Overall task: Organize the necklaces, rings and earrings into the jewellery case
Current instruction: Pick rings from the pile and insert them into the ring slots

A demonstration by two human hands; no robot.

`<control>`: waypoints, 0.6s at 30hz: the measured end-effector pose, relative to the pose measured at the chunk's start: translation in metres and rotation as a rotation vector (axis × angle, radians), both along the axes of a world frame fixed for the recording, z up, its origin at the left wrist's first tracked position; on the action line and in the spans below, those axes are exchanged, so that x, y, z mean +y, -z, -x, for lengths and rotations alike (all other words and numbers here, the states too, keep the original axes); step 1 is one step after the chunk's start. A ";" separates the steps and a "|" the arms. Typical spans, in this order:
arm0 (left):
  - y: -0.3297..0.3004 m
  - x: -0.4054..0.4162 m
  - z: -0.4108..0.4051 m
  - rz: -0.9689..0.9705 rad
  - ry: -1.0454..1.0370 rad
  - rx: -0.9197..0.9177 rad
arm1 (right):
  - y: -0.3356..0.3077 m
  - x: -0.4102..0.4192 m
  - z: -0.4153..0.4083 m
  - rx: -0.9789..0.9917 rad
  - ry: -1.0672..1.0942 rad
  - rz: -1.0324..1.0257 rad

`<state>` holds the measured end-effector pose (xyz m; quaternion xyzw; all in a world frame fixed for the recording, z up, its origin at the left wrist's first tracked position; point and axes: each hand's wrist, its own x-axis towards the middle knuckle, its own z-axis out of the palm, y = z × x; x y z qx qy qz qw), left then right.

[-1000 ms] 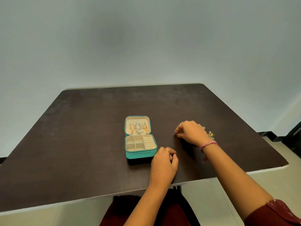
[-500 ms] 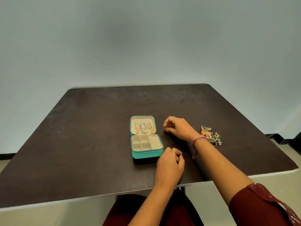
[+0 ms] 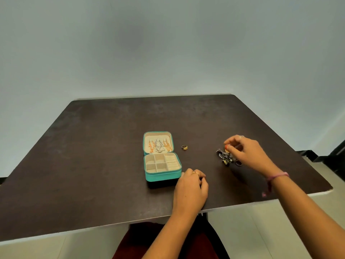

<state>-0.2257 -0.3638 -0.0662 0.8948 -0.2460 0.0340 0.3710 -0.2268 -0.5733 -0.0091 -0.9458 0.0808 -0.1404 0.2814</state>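
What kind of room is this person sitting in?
Probably a plain room at home or a small recording spot; that is a guess. A bare pale wall, a dark brown table and tiled floor show, plus a teal jewellery case.

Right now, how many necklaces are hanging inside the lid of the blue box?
3. In the lid hang an orange necklace on the left, a silver necklace in the middle, and an orange necklace on the right. Overlapping chains could hide another.
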 end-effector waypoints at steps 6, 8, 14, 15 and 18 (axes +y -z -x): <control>0.009 -0.006 0.003 -0.148 -0.034 -0.149 | 0.039 -0.032 0.063 0.031 0.073 0.005; 0.010 -0.009 0.003 -0.188 -0.043 -0.212 | 0.044 -0.033 0.066 0.011 0.068 0.054; 0.009 -0.010 0.003 -0.178 -0.035 -0.203 | 0.052 -0.032 0.056 0.058 0.075 0.194; 0.009 -0.010 0.004 -0.177 -0.029 -0.193 | 0.052 -0.032 0.057 0.054 0.070 0.198; 0.008 -0.011 0.003 -0.176 -0.025 -0.207 | 0.050 -0.031 0.063 0.011 0.041 0.138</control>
